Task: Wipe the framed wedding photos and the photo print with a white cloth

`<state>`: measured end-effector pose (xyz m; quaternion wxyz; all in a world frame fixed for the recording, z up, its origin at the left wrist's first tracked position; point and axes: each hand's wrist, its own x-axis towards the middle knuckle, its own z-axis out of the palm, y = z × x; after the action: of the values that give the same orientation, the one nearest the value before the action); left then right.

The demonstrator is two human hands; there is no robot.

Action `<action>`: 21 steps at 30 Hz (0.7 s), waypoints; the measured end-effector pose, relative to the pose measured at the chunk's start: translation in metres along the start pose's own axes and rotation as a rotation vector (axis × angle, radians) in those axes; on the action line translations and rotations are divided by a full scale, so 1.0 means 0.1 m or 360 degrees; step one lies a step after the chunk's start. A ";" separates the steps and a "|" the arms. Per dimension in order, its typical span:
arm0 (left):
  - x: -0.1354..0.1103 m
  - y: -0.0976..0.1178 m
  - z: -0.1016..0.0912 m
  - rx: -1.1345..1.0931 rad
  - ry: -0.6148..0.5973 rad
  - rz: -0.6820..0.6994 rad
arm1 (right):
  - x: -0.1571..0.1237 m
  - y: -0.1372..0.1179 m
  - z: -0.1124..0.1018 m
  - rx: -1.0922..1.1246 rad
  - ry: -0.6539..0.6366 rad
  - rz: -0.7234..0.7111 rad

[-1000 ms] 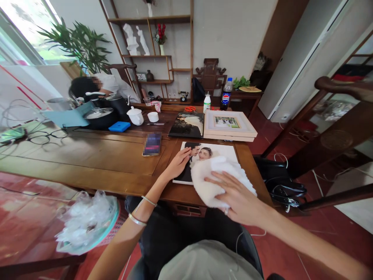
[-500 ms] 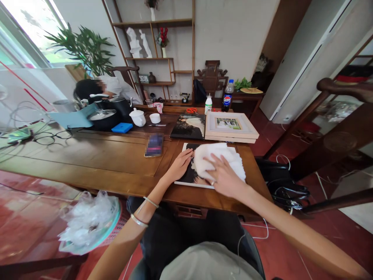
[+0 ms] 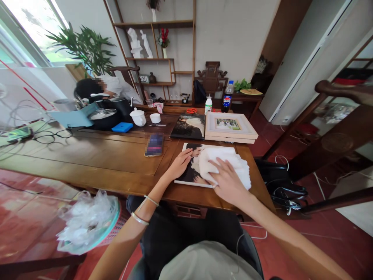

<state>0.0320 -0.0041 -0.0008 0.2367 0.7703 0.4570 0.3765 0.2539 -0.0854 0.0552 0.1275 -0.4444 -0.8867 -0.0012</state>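
A photo panel (image 3: pixel 189 177) with white edges lies flat on the wooden table in front of me, showing people in dark and pale clothes. My left hand (image 3: pixel 181 161) rests open on its left side, fingers stretched out and pressing the surface. Under my right hand (image 3: pixel 229 181) is a bunched white cloth (image 3: pixel 240 167), gripped against the panel with the fingers curved over it. The cloth covers the panel's right part and hangs past its right edge. Part of the picture is hidden by it.
Behind the panel lie another dark photo panel (image 3: pixel 186 126) and a pale framed picture (image 3: pixel 230 134). A phone (image 3: pixel 154 145) lies to the left. Farther back stand a white bottle (image 3: pixel 208 105), a cola bottle (image 3: pixel 227 97) and a teapot (image 3: pixel 138 116). A person leans at the far left.
My right hand has slid the white cloth to the right and slightly toward me, uncovering more of the picture's middle. My left hand has stayed in place.
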 end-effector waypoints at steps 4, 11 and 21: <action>0.00 0.06 -0.02 -0.0085 0.0016 -0.0079 | 0.04 -0.39 0.11 0.0052 -0.0145 -0.0248; -0.03 0.10 -0.04 0.0039 -0.0030 0.0012 | -0.30 -0.29 -0.08 0.0311 -0.0202 -0.0622; -0.04 0.00 0.01 0.0218 -0.0031 0.0162 | -0.27 0.60 -0.15 0.0092 0.0008 -0.0157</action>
<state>0.0315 -0.0073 -0.0025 0.1684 0.8106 0.4396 0.3484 0.3202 -0.0718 0.0566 0.1422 -0.3962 -0.9069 0.0170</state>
